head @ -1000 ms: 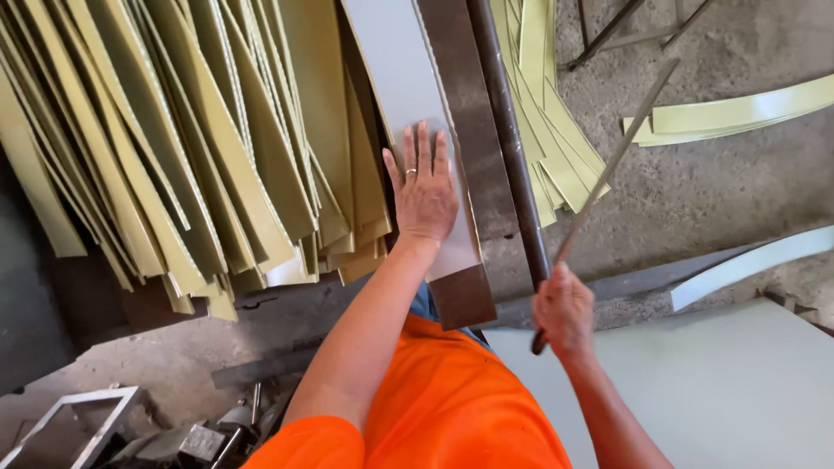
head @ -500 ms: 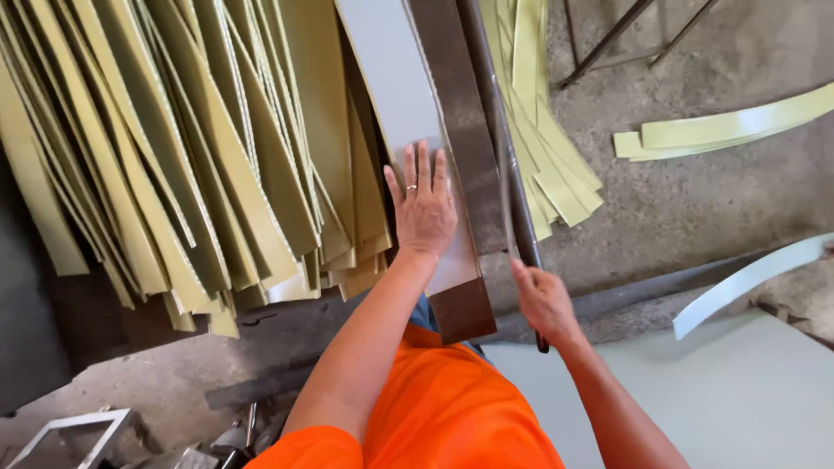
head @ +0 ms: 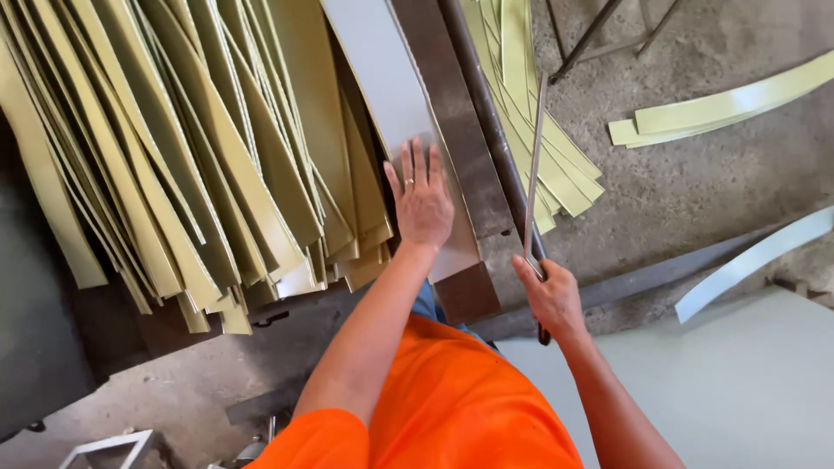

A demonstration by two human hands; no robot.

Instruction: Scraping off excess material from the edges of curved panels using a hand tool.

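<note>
An orange short-sleeved shirt point(head: 452, 408), bare forearms, and a ring point(head: 409, 181) on the left hand point(head: 423, 204).

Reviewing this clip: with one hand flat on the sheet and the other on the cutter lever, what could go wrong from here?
1. The left hand presses the grey sheet close to the blade edge; fingers could drift under it.
2. The right hand grips the lever bare; a slip might drop it suddenly.
3. Cut strips litter the floor, a likely trip hazard.
</note>
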